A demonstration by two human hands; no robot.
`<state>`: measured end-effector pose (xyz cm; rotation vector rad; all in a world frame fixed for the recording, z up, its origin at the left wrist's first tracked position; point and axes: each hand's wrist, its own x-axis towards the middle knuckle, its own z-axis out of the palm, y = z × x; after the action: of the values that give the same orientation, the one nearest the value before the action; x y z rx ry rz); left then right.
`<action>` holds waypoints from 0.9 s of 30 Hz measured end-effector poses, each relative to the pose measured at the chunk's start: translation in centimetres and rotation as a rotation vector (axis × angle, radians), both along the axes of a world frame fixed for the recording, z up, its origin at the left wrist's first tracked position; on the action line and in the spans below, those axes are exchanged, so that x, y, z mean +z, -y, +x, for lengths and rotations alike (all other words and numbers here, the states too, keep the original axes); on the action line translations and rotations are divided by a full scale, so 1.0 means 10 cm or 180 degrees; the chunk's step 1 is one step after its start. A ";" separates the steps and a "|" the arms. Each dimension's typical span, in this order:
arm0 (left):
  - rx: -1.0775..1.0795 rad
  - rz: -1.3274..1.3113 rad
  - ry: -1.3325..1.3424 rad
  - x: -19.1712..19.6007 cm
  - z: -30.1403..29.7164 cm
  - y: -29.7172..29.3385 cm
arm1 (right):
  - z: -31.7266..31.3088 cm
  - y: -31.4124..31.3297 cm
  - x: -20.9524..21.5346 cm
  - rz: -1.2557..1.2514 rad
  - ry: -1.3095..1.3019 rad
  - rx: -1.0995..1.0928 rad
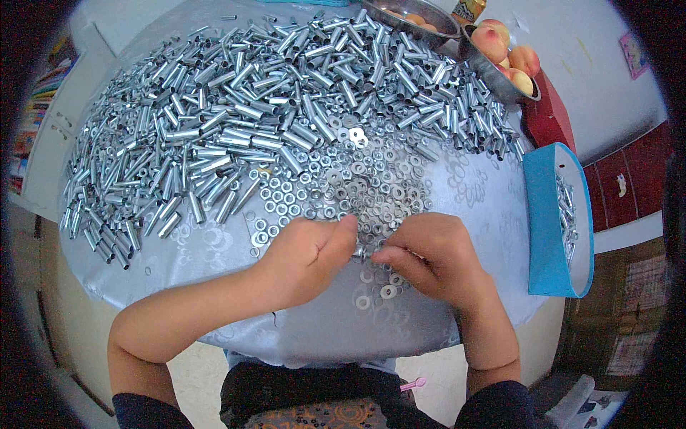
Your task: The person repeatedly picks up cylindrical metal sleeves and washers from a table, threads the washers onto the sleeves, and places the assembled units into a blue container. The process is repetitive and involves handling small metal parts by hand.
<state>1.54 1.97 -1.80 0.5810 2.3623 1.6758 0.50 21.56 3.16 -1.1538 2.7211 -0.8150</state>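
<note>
My left hand (pixel 309 259) is closed, its thumb and fingers pinched together near the front of the table. Facing it, my right hand (pixel 434 257) is closed too, with bent fingers. A small shiny metal fastener (pixel 362 252) shows in the narrow gap between the two hands, partly hidden by the fingertips; its exact kind cannot be made out. Flat round washers (pixel 388 191) lie heaped just beyond both hands, and a few more are spread beside my right hand. Hex nuts (pixel 282 196) lie beyond my left hand.
A wide heap of silvery metal sleeves (pixel 250 111) covers the far and left table. At right stands a blue fabric bin (pixel 547 229) holding metal pieces. Peaches (pixel 524 61) fill a metal bowl (pixel 493 75) at the far right, next to another metal bowl (pixel 443 30).
</note>
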 end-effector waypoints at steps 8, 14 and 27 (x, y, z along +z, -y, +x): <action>0.0065 0.0121 0.0412 0.09 -0.01 -0.01 | 0.02 0.11 0.00 -0.0777 0.0018 -0.0350; 0.0039 0.0101 0.0504 0.08 -0.01 0.00 | 0.01 0.12 -0.02 -0.0720 -0.0286 -0.0337; -0.0078 -0.0047 0.0335 0.06 -0.02 0.01 | -0.01 -0.02 -0.04 -0.0076 -0.0599 0.0162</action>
<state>1.32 1.90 -1.15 0.5042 2.2830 1.6352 0.38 21.73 2.75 -1.3643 2.8227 -0.7709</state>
